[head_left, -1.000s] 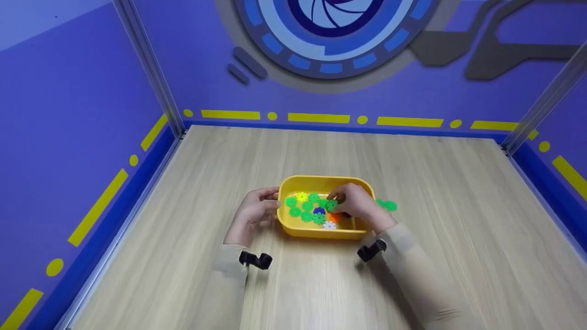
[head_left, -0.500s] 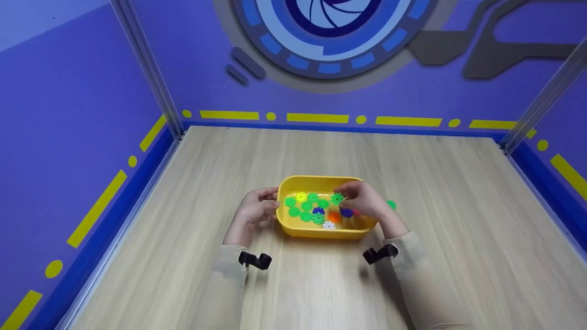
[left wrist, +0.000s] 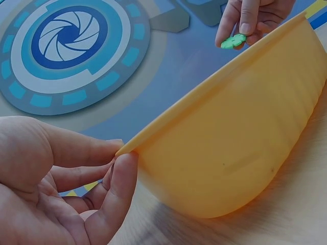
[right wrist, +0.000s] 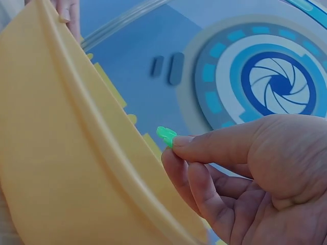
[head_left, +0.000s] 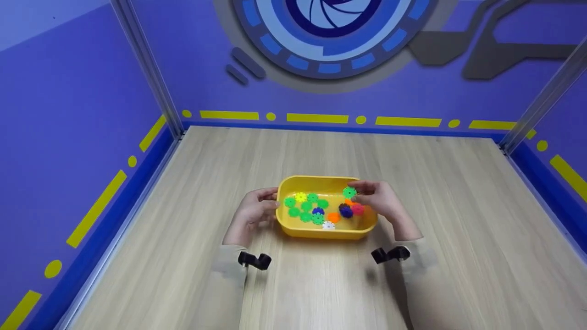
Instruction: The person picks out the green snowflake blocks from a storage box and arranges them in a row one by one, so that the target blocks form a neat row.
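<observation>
A yellow plastic bin [head_left: 298, 231] sits on the table with several notched disc pieces inside. My left hand [head_left: 252, 211] pinches its left rim between thumb and fingers, as the left wrist view shows on the bin wall [left wrist: 225, 138]. Over the bin's right end, my right hand [head_left: 383, 201] pinches a green notched disc [head_left: 349, 192] between thumb and fingertips. The right wrist view shows that green disc [right wrist: 166, 135] edge-on, above the rim. Below it lie a red disc [head_left: 358, 209], a dark blue disc [head_left: 346, 211] and an orange disc [head_left: 334, 217].
More green discs [head_left: 306, 216], a yellow disc [head_left: 301, 196] and a white disc [head_left: 329, 225] lie in the bin's left and middle. The wooden table [head_left: 229, 156] is bounded by purple printed panels [head_left: 206, 87] at the back and sides.
My right hand has moved to the right inside the bin with the green disc, uncovering the red and dark blue discs. It now hides the green discs right of the bin. The left hand stays put.
</observation>
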Tool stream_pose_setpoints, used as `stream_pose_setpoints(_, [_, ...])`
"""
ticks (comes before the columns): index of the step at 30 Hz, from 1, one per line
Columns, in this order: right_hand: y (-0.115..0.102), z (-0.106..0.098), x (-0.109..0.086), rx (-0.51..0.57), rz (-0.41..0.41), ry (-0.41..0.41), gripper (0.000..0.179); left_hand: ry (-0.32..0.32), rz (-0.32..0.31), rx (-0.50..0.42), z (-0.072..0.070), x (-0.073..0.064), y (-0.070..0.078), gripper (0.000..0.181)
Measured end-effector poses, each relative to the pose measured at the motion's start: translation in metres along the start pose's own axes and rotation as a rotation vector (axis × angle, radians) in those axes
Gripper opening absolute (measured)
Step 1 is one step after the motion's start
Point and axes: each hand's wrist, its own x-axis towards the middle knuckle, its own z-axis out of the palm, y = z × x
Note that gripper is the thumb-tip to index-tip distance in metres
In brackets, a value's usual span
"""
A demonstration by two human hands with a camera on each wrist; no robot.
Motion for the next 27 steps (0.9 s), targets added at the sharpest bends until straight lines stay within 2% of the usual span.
stream_pose_setpoints(7, [0.005, -0.014, -0.005, 0.019, -0.001, 0.041, 0.042, -0.011, 0.005, -0.011, 0.0, -0.001, 0.001, 0.054])
stream_pose_setpoints(13, [0.011, -0.026, -0.009, 0.02, 0.035, 0.066, 0.045, -0.016, 0.003, -0.018, 0.0, -0.001, 0.001, 0.054])
stream_pose_setpoints(20, [0.018, -0.038, -0.012, 0.037, 0.055, 0.075, 0.047, -0.021, 0.021, -0.013, 0.0, -0.001, 0.001, 0.053])
stream_pose_setpoints(27, [0.026, -0.051, -0.014, 0.05, 0.066, 0.09, 0.048, -0.016, 0.009, -0.009, 0.0, -0.001, 0.001, 0.053])
